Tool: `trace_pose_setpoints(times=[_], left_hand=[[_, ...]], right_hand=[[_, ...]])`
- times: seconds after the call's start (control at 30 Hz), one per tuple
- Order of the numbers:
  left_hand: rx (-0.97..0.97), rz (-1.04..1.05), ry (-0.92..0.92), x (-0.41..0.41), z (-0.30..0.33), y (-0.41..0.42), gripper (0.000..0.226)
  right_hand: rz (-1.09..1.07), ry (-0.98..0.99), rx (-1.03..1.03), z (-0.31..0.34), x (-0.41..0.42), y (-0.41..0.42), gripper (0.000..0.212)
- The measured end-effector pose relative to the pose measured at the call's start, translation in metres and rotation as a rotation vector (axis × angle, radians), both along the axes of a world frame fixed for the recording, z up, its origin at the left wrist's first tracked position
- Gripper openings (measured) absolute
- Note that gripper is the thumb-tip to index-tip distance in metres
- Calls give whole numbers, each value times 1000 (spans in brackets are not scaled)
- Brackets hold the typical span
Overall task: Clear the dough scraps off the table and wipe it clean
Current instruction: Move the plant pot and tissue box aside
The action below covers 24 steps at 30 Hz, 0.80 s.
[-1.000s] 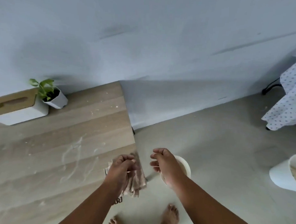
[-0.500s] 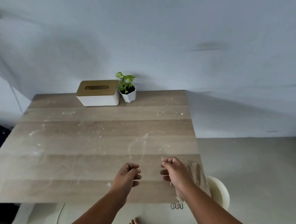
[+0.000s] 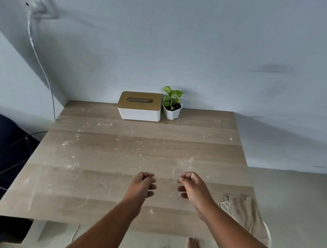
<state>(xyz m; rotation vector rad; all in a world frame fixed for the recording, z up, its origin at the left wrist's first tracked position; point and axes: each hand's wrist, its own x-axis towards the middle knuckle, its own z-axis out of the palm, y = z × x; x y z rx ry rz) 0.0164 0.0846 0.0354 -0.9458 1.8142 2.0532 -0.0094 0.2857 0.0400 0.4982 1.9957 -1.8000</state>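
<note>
Left hand (image 3: 143, 185), right hand (image 3: 192, 186) curled, seemingly empty, above floury table (image 3: 102, 158); cloth (image 3: 243, 210) right of fingers.

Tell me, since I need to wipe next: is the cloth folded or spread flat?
Loosely folded. The beige cloth lies in bunched layers at the table's near right corner, hanging over the edge.
</note>
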Motion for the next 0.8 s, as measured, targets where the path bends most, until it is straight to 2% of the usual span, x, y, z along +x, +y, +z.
trace_pose_setpoints(times=[0.1, 0.4, 0.6, 0.7, 0.8], left_hand=[[-57, 7, 9, -19, -2, -12, 10], [-204, 52, 27, -88, -5, -23, 10], [-329, 4, 77, -140, -4, -26, 14], [-355, 8, 103, -163, 1, -27, 15], [-471, -44, 104, -184, 12, -32, 21]], right_hand=[[19, 37, 11, -2, -13, -8, 6], [68, 77, 116, -22, -82, -21, 19], [146, 137, 162, -27, -143, -21, 55], [146, 165, 156, -28, -171, -21, 70], [148, 205, 207, -27, -202, -22, 81]])
